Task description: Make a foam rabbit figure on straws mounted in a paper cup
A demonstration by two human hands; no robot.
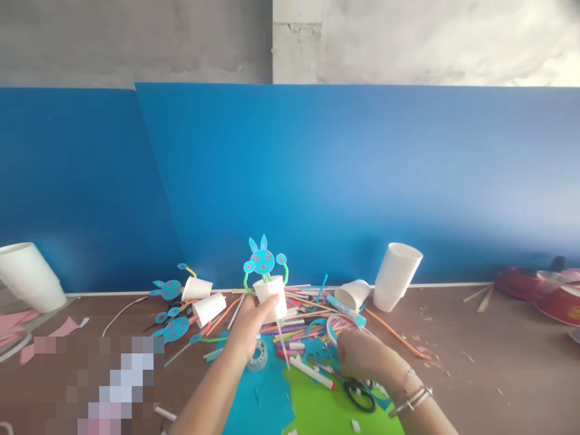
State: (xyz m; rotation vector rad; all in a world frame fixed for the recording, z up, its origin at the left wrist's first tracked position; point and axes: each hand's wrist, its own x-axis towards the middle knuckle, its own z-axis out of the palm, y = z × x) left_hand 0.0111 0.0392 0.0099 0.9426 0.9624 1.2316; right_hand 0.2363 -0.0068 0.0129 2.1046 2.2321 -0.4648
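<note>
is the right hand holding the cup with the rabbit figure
No, the left hand holds that cup, while the right hand is apart from it, near the scissors.

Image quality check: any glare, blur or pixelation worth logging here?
Head view: pale glare washes the blue panel right of center; the wall nearly blows out at upper right; the red container near the right edge looks soft; blocky pixelation covers part of the lower left.

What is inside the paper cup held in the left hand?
A green stem under the blue rabbit face goes into the mouth of the paper cup in the left hand; a pale straw shows below it. The cup's wall hides the rest inside.
</note>
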